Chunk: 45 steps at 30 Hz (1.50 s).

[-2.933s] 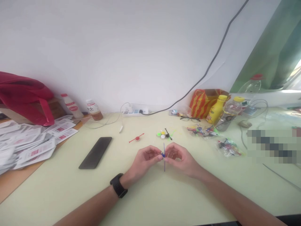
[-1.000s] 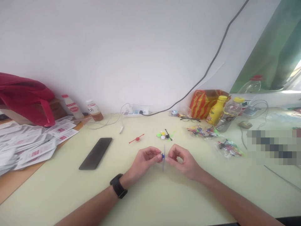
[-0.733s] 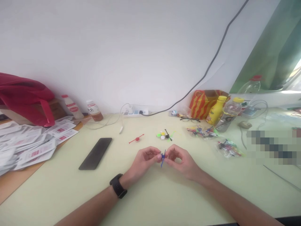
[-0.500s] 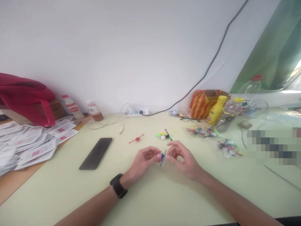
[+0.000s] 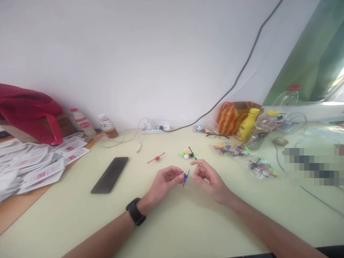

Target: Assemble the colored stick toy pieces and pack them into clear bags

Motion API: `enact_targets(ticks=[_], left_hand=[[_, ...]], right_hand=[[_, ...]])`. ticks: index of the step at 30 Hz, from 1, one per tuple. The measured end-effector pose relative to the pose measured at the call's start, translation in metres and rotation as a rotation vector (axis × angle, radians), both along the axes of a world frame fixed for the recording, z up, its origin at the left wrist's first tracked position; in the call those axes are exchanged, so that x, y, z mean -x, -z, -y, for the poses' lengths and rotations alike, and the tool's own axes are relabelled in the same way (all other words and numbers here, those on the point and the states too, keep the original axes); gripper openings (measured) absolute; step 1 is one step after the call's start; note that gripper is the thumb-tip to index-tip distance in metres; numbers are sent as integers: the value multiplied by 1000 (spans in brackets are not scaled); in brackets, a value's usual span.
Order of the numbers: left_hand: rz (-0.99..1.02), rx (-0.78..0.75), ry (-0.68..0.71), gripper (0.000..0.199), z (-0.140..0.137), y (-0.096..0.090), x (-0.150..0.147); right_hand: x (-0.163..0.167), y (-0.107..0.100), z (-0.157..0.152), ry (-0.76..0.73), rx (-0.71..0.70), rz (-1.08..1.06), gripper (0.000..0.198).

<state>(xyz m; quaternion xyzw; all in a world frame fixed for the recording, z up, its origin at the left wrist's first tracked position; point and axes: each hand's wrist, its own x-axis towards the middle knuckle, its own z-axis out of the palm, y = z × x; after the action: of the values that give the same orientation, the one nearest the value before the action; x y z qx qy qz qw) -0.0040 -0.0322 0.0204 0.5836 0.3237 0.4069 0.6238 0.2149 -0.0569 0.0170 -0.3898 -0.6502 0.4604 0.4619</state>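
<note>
- Blue and slim, a plastic arrow piece (image 5: 186, 178) tilts in the person's left hand (image 5: 170, 179), near the middle of the worktop (image 5: 166, 229); that grip is clamped on the hub, thumb against fingers.
- Just to the right of it, the right hand (image 5: 211, 181) is clear of the blue piece: its grip stands apart, index finger stretched out to the left, the other fingers curled.
- Beyond the left hand, on the far side, a red arrow piece (image 5: 157, 158) lies flat.
- To the right of that, small discs (image 5: 186, 156) in green, yellow and white sit close together beside a black arrow piece (image 5: 191, 155).
- Farther right, two clear bags of coloured parts lie near each other, one (image 5: 231, 149) farther, the other (image 5: 262, 169) nearer.
- Left of the hands rests a dark phone (image 5: 110, 175); a black watch (image 5: 136, 212) circles the left wrist.
</note>
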Motion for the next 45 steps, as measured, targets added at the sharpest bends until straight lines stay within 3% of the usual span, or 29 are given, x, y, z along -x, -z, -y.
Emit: enact_targets(ticks=[2, 4, 7, 9, 16, 27, 31, 34, 40, 45], left_hand=[[0, -1, 5, 25, 0, -1, 0], [-7, 2, -2, 26, 1, -2, 0], [-27, 12, -29, 28, 1, -1, 0], [-39, 15, -36, 29, 1, -1, 0], [-68, 0, -27, 28, -1, 2, 1], [-150, 8, 38, 33, 1, 3, 0], [-184, 4, 73, 38, 2, 3, -1], [-217, -28, 12, 38, -3, 6, 1], [-282, -79, -157, 40, -22, 9, 16], [-365, -128, -241, 40, -37, 7, 30]], right_hand=[[1, 1, 1, 48, 12, -45, 39], [-1, 3, 0, -12, 62, -37, 25], [-8, 4, -4, -210, 120, 2, 60], [-10, 3, -6, -244, 106, -7, 62], [1, -1, -2, -59, 87, -65, 27], [7, 9, -3, 38, 28, 83, 19], [7, 11, -1, -44, -14, 88, 15], [2, 14, -6, -49, -55, 91, 17], [-25, 33, -36, 259, -249, 470, 26], [-36, 47, -50, 277, -272, 646, 35]])
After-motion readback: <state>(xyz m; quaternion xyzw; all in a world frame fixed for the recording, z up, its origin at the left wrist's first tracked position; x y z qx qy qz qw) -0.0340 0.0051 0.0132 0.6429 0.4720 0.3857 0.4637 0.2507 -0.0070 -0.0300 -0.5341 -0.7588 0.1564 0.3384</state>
